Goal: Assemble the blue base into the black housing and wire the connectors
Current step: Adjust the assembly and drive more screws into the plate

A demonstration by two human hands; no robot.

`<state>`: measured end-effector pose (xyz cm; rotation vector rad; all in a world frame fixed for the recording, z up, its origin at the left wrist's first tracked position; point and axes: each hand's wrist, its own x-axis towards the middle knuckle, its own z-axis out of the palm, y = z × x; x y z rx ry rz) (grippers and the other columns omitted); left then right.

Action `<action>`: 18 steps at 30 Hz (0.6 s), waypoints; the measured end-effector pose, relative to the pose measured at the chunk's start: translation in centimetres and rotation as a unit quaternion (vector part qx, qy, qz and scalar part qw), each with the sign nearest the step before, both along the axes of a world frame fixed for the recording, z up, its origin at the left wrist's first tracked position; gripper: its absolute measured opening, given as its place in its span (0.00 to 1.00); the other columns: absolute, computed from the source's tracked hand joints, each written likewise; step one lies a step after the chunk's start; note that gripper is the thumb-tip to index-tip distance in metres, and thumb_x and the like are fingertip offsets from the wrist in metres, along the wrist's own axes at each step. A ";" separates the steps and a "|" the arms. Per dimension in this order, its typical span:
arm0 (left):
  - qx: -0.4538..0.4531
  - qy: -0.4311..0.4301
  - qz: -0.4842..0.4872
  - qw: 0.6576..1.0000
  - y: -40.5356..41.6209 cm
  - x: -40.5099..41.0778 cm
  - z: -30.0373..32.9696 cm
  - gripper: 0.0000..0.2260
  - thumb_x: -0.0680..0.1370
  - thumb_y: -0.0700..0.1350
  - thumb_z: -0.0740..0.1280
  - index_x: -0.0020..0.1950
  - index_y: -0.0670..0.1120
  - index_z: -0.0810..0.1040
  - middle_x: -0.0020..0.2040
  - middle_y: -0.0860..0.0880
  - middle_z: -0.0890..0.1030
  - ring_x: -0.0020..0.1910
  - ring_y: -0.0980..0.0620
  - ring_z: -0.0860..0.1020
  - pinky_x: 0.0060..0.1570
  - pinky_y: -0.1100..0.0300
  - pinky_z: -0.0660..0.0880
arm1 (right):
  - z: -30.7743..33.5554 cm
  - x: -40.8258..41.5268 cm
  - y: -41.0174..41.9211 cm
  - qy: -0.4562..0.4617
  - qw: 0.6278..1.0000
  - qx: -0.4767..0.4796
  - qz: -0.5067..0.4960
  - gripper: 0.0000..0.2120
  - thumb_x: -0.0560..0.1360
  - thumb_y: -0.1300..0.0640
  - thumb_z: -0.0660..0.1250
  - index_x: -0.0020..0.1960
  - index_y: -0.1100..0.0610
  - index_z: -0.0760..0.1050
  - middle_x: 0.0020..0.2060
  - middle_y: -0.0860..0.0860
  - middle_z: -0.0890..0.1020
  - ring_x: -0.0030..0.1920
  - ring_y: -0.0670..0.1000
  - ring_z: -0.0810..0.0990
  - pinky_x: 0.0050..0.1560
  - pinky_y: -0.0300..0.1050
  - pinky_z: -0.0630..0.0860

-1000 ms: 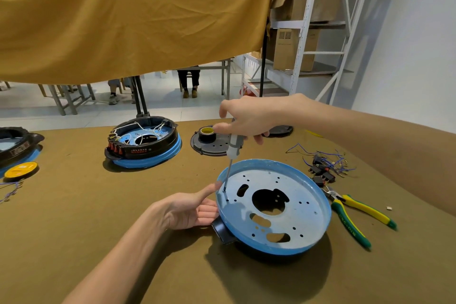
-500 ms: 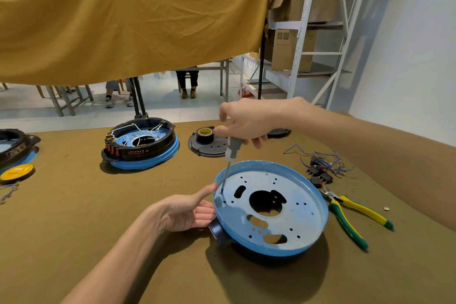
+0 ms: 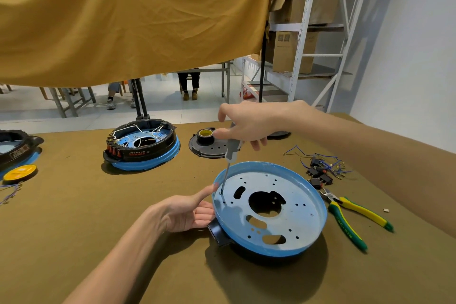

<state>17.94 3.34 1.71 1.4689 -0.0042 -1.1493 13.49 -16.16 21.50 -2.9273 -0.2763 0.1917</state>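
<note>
The round blue base (image 3: 296, 195) lies on top of the black housing (image 3: 218, 232), whose lug sticks out at the lower left. My right hand (image 3: 246, 123) grips a grey screwdriver (image 3: 230, 155), held nearly upright with its tip on a hole near the base's left rim. My left hand (image 3: 185, 212) rests against the left edge of the base, index finger stretched toward the screwdriver tip. A heap of black connectors with blue wires (image 3: 320, 171) lies to the right of the base.
Green-and-yellow pliers (image 3: 350, 215) lie right of the base. A wired black-and-blue assembly (image 3: 142, 145) and a black cover with a tape roll (image 3: 207, 142) sit further back. Another assembly (image 3: 14, 148) and a yellow disc (image 3: 19, 171) are at the far left. A mustard cloth hangs overhead.
The screwdriver stays on the same hole near the left rim; my right hand has shifted slightly on the handle. My left hand holds its place.
</note>
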 end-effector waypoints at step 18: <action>-0.003 -0.023 0.008 1.000 -0.1 -0.3 -0.2 0.35 0.68 0.63 0.76 0.62 0.36 0.78 0.45 0.43 0.86 0.39 0.51 0.83 0.39 0.60 0.81 | 0.3 -0.1 0.3 0.036 0.999 0.024 0.014 0.23 0.79 0.56 0.69 0.69 0.53 0.61 0.40 0.54 0.82 0.27 0.46 0.82 0.27 0.37 0.76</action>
